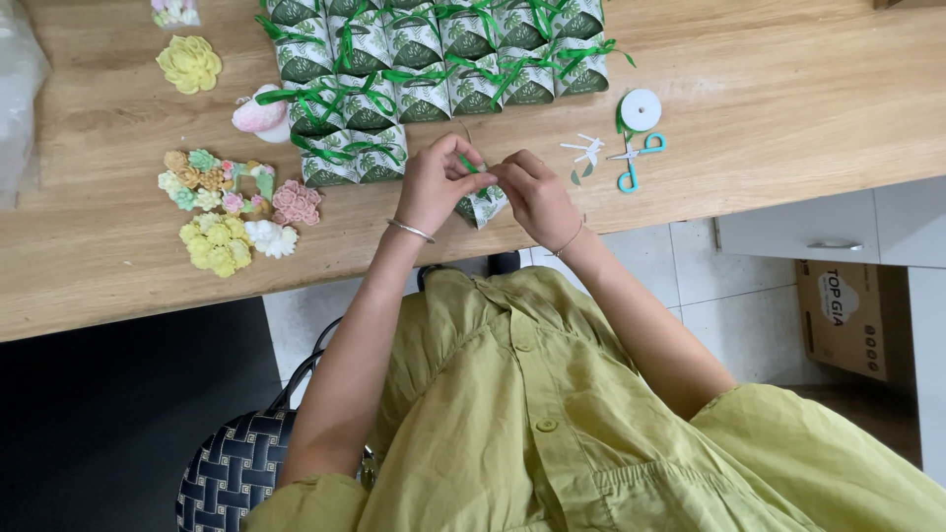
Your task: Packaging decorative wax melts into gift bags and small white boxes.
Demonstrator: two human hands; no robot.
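My left hand [439,182] and my right hand [532,197] meet at the near edge of the wooden table [769,108]. Between them they hold a small gift box [483,207] printed with green leaves. Both sets of fingertips pinch a thin green ribbon [469,166] on top of it. The box is mostly hidden by my hands. Just beyond stand several matching leaf-print boxes [434,59] tied with green ribbon, packed in rows.
Left of my hands lie several small flower-shaped pieces [232,212] in yellow, pink, white and green, and one larger yellow flower [189,63]. Teal-handled scissors [636,158], a ribbon spool [641,108] and paper scraps lie to the right. A woven bag [232,473] rests by my lap; a cardboard box [852,315] sits on the floor.
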